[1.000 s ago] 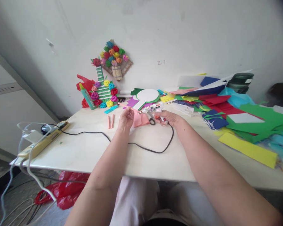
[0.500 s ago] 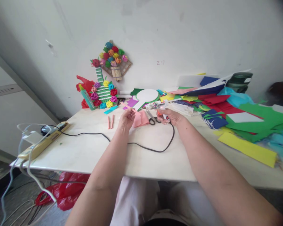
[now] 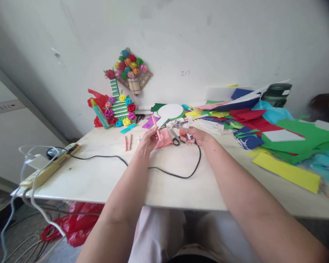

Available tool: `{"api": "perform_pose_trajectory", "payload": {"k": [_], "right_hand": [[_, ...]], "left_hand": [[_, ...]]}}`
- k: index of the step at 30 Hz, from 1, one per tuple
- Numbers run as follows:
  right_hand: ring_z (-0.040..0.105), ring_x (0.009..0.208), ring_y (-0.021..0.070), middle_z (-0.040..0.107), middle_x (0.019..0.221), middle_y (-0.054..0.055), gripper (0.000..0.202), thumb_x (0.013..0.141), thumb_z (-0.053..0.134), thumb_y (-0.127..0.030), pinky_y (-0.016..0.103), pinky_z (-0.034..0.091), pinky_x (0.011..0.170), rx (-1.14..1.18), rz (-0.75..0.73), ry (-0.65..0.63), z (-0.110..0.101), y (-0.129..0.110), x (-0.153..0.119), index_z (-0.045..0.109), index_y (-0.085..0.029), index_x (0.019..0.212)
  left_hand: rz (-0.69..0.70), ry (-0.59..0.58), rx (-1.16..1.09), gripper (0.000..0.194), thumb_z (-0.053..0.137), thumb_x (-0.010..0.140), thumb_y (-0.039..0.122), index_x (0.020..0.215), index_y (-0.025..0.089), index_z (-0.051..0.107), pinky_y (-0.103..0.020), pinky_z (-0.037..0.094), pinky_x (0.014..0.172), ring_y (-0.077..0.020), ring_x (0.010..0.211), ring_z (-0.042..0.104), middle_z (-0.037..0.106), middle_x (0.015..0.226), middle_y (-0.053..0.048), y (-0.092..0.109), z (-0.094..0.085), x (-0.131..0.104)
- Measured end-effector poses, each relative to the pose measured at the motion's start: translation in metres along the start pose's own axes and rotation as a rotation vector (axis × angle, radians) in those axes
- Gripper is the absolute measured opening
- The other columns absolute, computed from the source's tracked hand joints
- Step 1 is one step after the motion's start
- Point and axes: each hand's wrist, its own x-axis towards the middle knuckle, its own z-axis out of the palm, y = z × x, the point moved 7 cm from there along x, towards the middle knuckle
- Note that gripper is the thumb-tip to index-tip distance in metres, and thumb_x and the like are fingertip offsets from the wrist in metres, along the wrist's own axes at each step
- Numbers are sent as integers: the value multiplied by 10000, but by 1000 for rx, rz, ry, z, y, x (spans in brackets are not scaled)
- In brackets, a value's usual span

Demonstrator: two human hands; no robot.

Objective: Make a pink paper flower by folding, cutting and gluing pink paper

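Between the thumb and fingers of my left hand (image 3: 150,138) is a narrow pink paper strip (image 3: 155,122), its upper end pointing up. My right hand (image 3: 192,135) is wrapped round a hot glue gun (image 3: 191,137), whose nozzle side faces the strip. A black cord (image 3: 199,160) runs from the gun's handle. Below and between the hands lie folded pink paper (image 3: 166,138) and scissors (image 3: 176,141), partly hidden. Two rolled pink paper sticks (image 3: 128,143) rest to the left of my left hand.
A yellow power strip (image 3: 52,164) with plugged cables sits at the left table edge. Paper-flower crafts (image 3: 120,106) and a glue bottle (image 3: 101,115) stand at the back left. A white round cutout (image 3: 170,110) lies behind my hands. Coloured sheets (image 3: 290,137) pile up at the right.
The pink strip has turned from slanting left to nearly upright in my left hand. My right hand with the glue gun has shifted slightly left, and the gun is tilted a little differently.
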Motion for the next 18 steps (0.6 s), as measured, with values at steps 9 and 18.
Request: {"api": "perform_pose_trajectory", "payload": {"k": [9,18], "right_hand": [[335,294,32,554,507,-2,307,683,664,-408,188,311,300,-30,0,48,-4,3,2,543,-127,672],[303,292,28,548,513,-4,311,693,654,-423,196,310,298,8,-69,136,-10,-1,3,550,-131,672]], "left_hand": [[-49,0,25,57,605,710,152,687,108,577,-146,410,393,-72,466,531,562,548,-6,-3,0,-1],[-81,-15,57,65,629,690,159,678,116,581,-173,404,401,-93,492,534,578,560,-23,-5,5,-6]]}}
